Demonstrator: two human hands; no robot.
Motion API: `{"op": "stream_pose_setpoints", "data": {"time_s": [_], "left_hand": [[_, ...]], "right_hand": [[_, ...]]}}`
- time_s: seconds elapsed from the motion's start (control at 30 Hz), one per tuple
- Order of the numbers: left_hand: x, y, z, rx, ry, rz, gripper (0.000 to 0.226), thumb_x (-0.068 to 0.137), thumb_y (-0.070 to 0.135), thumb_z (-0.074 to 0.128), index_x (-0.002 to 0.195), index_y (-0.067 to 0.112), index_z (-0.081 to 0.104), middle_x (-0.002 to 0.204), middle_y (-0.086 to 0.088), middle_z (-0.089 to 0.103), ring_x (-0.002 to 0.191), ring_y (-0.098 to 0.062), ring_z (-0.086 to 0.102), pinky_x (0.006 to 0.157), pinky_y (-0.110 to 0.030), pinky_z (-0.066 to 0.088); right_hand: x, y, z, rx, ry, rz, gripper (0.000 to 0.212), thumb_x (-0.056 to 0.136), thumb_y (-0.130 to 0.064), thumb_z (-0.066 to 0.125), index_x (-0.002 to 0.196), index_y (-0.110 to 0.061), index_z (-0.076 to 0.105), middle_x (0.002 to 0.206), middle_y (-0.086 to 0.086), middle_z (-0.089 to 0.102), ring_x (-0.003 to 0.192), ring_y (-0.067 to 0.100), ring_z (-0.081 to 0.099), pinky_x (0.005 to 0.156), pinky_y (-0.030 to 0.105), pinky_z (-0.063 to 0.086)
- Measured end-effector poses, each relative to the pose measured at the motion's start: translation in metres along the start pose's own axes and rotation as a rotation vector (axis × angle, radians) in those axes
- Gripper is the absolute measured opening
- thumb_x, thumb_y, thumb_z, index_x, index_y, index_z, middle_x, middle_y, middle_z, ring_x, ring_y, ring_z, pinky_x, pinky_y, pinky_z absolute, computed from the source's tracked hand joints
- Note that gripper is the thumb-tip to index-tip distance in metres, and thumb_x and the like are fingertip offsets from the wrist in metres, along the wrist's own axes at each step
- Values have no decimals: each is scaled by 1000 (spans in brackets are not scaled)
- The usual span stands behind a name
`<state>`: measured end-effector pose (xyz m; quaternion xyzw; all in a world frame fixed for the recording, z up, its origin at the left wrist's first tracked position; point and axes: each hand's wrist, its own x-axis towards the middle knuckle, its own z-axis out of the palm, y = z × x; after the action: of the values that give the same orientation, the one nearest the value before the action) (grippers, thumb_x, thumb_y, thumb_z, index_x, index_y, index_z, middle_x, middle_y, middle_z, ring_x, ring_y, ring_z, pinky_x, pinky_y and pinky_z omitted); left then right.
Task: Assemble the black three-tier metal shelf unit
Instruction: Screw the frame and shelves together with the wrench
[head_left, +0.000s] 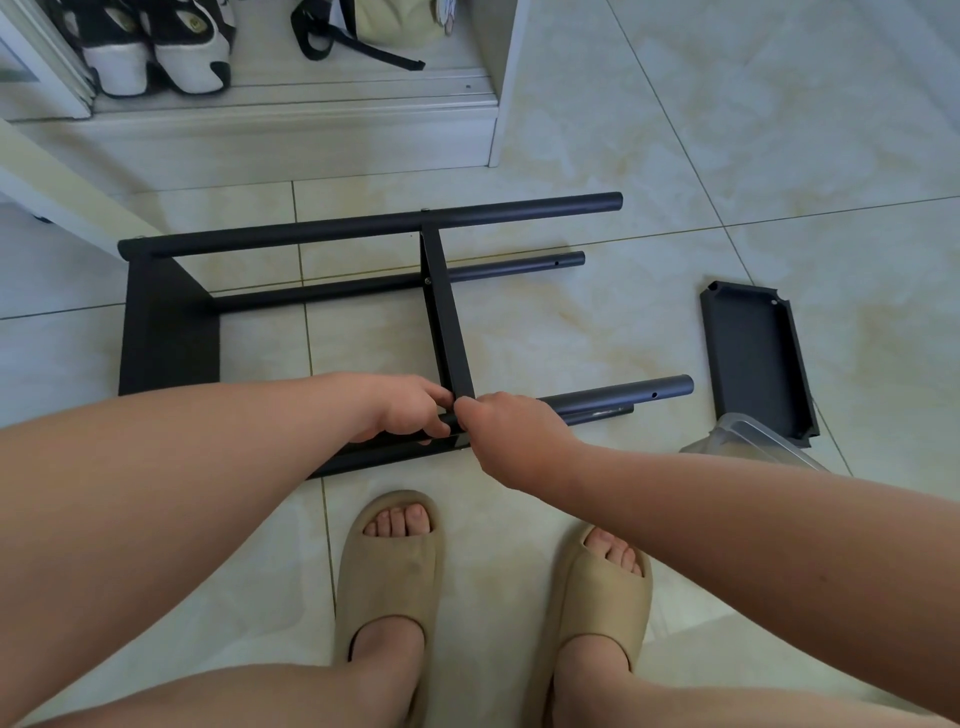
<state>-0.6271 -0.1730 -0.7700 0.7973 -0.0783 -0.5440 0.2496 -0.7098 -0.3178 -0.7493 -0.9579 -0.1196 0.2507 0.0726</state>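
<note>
Cream tile floor (675, 130); white cabinet (311, 135) upper left, open tiles right. Shelf frame (363, 228) on side; left hand (405, 410), right hand (498, 431) gripping near pole (623, 392).

Open floor (727, 130) is left right of the frame (363, 226) and beyond it. Between the poles, gaps are opened on either side of the middle shelf (448, 332); the left gap is closed off by the end shelf (166, 332). The near corner of the middle shelf is covered by the left hand (402, 410) and right hand (501, 434), clasped there. Passage on the right is narrowed by a loose tray (748, 358) and a clear box (748, 436) at its near end. The far side is walled by a cabinet (311, 135).
</note>
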Motion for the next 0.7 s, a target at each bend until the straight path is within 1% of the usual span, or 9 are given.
{"op": "stream_pose_setpoints", "data": {"time_s": [0.1, 0.23, 0.27, 0.33, 0.47, 0.57, 0.63, 0.67, 0.7], "left_hand": [[0, 0, -1, -5, 5, -4, 53, 97, 11, 60, 148, 19, 47, 151, -3, 46, 140, -27, 37, 116, -39, 26], [0, 0, -1, 18, 20, -10, 49, 96, 12, 62, 144, 16, 53, 142, -8, 55, 129, -27, 47, 112, -37, 31], [-1, 1, -1, 24, 23, -12, 49, 96, 12, 62, 144, 16, 53, 141, -8, 56, 126, -26, 49, 112, -38, 32], [-2, 3, -1, 25, 33, -14, 50, 96, 12, 61, 145, 15, 51, 142, -6, 55, 128, -25, 48, 114, -38, 32], [-4, 6, -3, 35, 50, -14, 50, 96, 12, 61, 145, 15, 50, 141, -5, 55, 129, -25, 48, 111, -36, 33], [-3, 5, -4, 34, 33, -6, 45, 96, 12, 60, 141, 17, 56, 130, -5, 61, 120, -25, 52, 109, -37, 35], [-2, 3, -3, 26, 27, -4, 45, 97, 13, 60, 141, 18, 56, 124, -5, 63, 116, -25, 53, 108, -38, 36], [-1, 2, -3, 21, 31, -5, 46, 97, 13, 60, 142, 18, 54, 128, -6, 62, 119, -25, 52, 109, -38, 36], [-1, 1, -2, 15, 39, -5, 48, 97, 14, 61, 144, 18, 52, 135, -6, 59, 124, -26, 50, 112, -39, 34]], "right_hand": [[3, -2, -2, 17, 15, 40, 20, 100, -9, 45, 120, -11, 50, 99, 10, 59, 77, 30, 49, 63, 36, 37], [2, -2, -2, 205, 60, 181, 13, 101, -18, 47, 112, -14, 53, 88, 7, 49, 76, 32, 52, 62, 34, 39], [1, -1, -1, 220, 74, 194, 13, 101, -21, 49, 111, -14, 52, 88, 6, 50, 76, 32, 53, 62, 34, 40], [0, -1, 0, 237, 102, 226, 13, 100, -26, 51, 109, -17, 53, 91, 5, 56, 79, 31, 57, 64, 35, 45], [1, 1, 6, 394, 133, 331, 10, 98, -30, 56, 100, -21, 56, 96, 2, 65, 84, 27, 62, 70, 37, 53], [3, 5, 10, 394, 170, 285, 14, 98, -31, 56, 107, -22, 52, 96, 1, 67, 86, 27, 62, 72, 40, 55], [4, 7, 11, 394, 180, 249, 11, 99, -29, 56, 106, -24, 51, 95, 2, 67, 85, 29, 62, 71, 40, 54], [4, 7, 12, 401, 182, 231, 8, 99, -27, 54, 105, -24, 52, 94, 3, 67, 84, 30, 61, 70, 40, 54], [5, 7, 13, 397, 184, 211, 5, 99, -25, 52, 105, -23, 53, 92, 4, 66, 82, 31, 60, 68, 40, 53]]}}
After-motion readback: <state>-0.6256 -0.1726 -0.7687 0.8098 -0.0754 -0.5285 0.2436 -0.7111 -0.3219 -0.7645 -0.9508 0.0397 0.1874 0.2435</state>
